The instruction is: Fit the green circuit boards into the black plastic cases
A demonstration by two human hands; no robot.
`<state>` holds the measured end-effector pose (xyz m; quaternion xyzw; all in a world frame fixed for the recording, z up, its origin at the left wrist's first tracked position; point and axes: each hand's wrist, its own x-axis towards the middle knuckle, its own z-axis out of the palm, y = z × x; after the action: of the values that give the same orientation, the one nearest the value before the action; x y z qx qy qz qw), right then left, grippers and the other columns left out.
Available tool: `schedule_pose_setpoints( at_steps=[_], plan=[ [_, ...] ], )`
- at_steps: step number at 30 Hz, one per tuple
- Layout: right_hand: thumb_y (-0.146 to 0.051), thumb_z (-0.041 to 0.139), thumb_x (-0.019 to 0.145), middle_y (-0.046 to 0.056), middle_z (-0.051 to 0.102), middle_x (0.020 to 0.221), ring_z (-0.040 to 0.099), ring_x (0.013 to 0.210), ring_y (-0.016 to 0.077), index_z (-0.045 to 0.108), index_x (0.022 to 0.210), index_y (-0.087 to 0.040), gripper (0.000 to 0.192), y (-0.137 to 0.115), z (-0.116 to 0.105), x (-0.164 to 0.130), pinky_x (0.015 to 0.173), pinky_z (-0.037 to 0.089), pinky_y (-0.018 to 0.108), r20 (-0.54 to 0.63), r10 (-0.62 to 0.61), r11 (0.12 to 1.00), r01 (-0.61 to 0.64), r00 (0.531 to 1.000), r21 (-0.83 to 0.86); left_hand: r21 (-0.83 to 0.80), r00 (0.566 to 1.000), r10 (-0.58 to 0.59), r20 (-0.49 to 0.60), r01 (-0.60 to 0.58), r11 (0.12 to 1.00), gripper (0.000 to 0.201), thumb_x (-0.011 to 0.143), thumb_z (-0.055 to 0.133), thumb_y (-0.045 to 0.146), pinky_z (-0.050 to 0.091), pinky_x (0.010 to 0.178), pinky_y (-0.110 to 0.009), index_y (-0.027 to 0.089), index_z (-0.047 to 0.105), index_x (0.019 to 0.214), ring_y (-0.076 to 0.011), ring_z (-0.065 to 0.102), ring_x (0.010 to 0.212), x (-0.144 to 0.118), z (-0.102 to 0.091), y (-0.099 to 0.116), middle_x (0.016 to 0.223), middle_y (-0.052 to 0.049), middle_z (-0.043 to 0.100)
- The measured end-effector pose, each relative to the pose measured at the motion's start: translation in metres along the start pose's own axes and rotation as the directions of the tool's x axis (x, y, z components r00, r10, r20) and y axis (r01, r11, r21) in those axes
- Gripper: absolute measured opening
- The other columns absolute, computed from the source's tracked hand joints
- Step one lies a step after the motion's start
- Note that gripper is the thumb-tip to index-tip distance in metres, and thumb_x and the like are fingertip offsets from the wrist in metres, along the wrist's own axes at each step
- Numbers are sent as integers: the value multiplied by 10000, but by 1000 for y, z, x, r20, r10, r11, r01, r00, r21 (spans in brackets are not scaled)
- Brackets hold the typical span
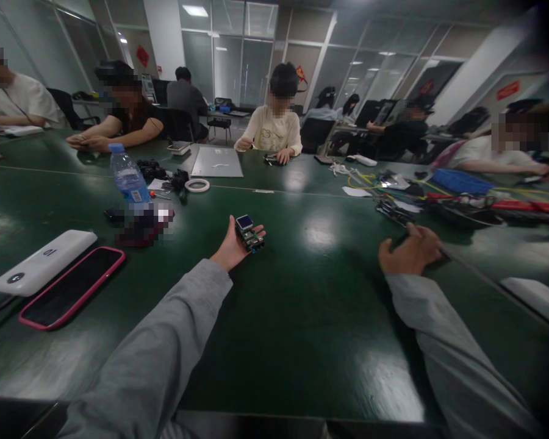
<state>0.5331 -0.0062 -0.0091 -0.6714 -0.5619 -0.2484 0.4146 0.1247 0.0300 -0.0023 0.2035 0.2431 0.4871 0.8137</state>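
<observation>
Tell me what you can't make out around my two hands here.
- Head view, right hand: curled fingers hide what it grips.
- Circuit board on left hand: parts too small to identify.
- Item by water bottle: pixelated.
- Cable pile: blurred near edge.

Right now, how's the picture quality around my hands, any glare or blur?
Head view: ceiling lights glare in patches on the green table; the left hand and its circuit board look sharp; the right hand is dimmer; edges bend and darken, right corner blurred.

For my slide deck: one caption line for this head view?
Left hand holds a small circuit board over the green table; right hand rests nearby.
</observation>
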Motion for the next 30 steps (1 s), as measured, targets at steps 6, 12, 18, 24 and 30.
schedule_pose_setpoints(
  at_steps=[6, 12, 18, 24, 30],
  plan=[
    [-354, 436, 855, 108, 395, 1374, 337, 1285, 303, 390, 1349, -220, 514, -182, 13, -52, 1042, 239, 544, 224, -394, 895, 316, 892, 315, -12, 999, -8, -31, 7, 1000, 647, 794, 333, 690, 466, 881, -398, 161, 546, 1100, -255, 578, 1081, 1, 0, 1, 1192, -147, 594],
    [-292, 357, 914, -26, 309, 1458, 246, 1364, 192, 346, 1385, -294, 472, -286, 11, -75, 1143, 160, 429, 372, -702, 670, 388, 607, 633, 3, 992, -108, 60, 108, 994, 737, 796, 308, 704, 471, 877, -349, 108, 570, 1142, -232, 605, 1005, -1, -7, 1, 1072, -157, 642],
    [-467, 467, 866, 29, 292, 1467, 292, 1344, 206, 338, 1389, -247, 582, -254, 52, -56, 1107, 271, 421, 385, -492, 739, 140, 781, 660, -43, 996, 14, 84, -11, 999, 649, 808, 328, 676, 494, 757, -309, 166, 590, 1113, -191, 625, 838, -7, -1, 5, 946, -98, 663],
    [-492, 652, 701, 134, 550, 1224, 527, 1130, 239, 441, 1269, -141, 700, -231, 80, -56, 991, 403, 436, 462, -57, 680, -304, 885, 668, -17, 957, -54, 284, 61, 998, 687, 782, 325, 713, 410, 944, -356, 214, 546, 1201, -214, 561, 1055, -19, 13, 4, 1158, -98, 592],
    [-452, 677, 654, 117, 647, 1037, 628, 926, 233, 578, 1028, -141, 496, -209, 84, -44, 828, 507, 413, 685, 96, 272, -681, 722, 680, 47, 950, -90, 298, 80, 996, 660, 810, 314, 683, 348, 993, -401, 234, 482, 1263, -253, 461, 1223, -19, 12, 7, 1311, -128, 499]
  ],
)
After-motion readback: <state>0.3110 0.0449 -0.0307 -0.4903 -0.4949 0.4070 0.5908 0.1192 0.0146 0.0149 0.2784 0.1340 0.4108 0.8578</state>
